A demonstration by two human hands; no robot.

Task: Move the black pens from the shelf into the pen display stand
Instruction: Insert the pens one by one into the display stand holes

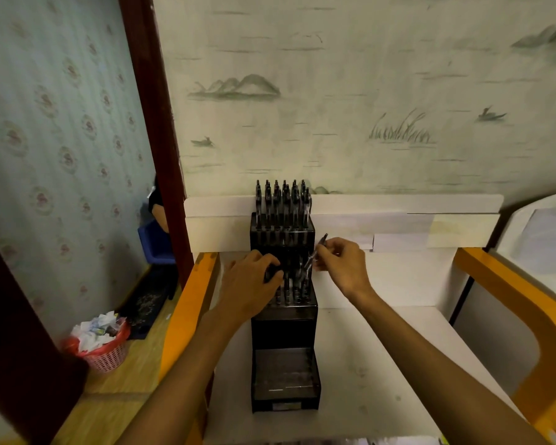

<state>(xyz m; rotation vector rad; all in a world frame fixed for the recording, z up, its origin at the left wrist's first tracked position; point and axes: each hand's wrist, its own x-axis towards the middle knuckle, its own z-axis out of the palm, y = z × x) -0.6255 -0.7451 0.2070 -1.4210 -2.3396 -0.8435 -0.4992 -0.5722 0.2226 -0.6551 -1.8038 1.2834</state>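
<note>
Far left, blue-green patterned wallpaper and a dark wood door frame (148,101); on the wood floor below, a pink waste basket (105,350) heaped with crumpled paper, and a blue chair (156,242) partly seen past the frame; an orange edge (182,316) borders the white tabletop (382,364) on its left; left hand (251,284) reaches in over the left side of the pen display stand (284,332), fingers curled round something dark at the stand's middle tier, most likely pens, though blur keeps me from telling for sure; the stand is black, stepped, standing on the tabletop near its left side, its back against a white rear panel (398,203); the top tier is full of black pens (283,200) standing upright, long axes vertical, clip ends up; more pens stand upright in the lower rows near the hands, blurred; right hand (342,264) just beside the stand's right edge pinches one black pen (316,252) between thumb and fingers, the pen tilted, its long axis running from upper right down to lower left, lower end at the stand's middle rows; behind, pale wallpaper with inked hills, reeds and boats; far right, another orange edge (533,303) curving round the tabletop.
</note>
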